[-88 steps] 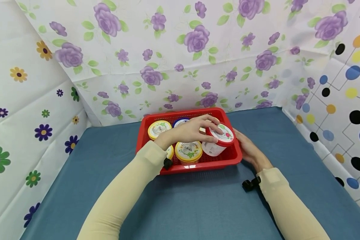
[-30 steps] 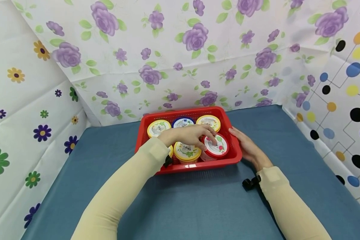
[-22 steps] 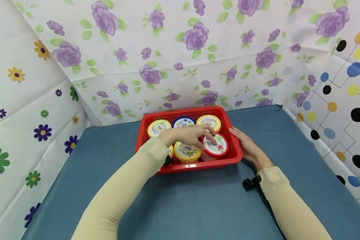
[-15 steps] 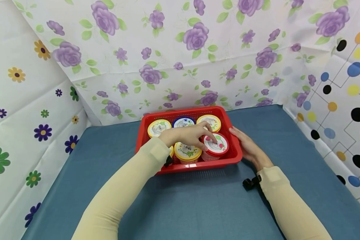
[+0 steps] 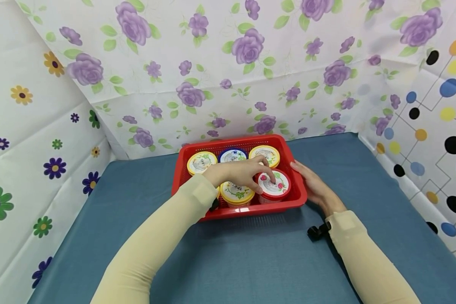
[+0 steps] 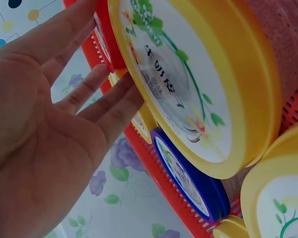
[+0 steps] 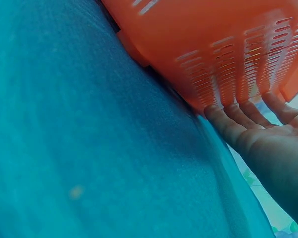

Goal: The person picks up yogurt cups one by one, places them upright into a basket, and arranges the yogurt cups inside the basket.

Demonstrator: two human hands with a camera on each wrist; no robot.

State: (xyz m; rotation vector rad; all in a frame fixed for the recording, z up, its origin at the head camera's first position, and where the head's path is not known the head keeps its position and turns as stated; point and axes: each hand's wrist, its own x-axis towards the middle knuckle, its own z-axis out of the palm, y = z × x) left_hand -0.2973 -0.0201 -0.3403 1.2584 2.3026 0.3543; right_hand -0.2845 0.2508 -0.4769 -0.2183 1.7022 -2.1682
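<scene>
A red plastic basket [image 5: 247,211] holds several round lidded tubs. My left hand [image 5: 241,172] reaches over them from the left, its fingertips on a tub with a red lid [image 5: 279,192] in the near right corner. In the left wrist view, the left hand's fingers [image 6: 79,96] look mostly straight beside that red lid [image 6: 118,44]; a yellow-lidded tub [image 6: 208,114] fills the foreground. Against the basket's right side lies my right hand [image 5: 315,188]. The right wrist view has its fingers [image 7: 248,119] fairly straight, touching the slotted basket wall [image 7: 188,29].
Yellow-lidded tubs [image 5: 264,155] and a blue-lidded tub [image 5: 232,154] stand in the basket's back row. One near-left tub is partly hidden by my left wrist. Blue cloth [image 5: 243,253] covers the table, with a flowered sheet [image 5: 213,63] behind.
The red-lidded tub, held raised and tilted at first, has come down into the basket corner. Its lid has since turned and shifted slightly right under my left fingers. The right hand stays put.
</scene>
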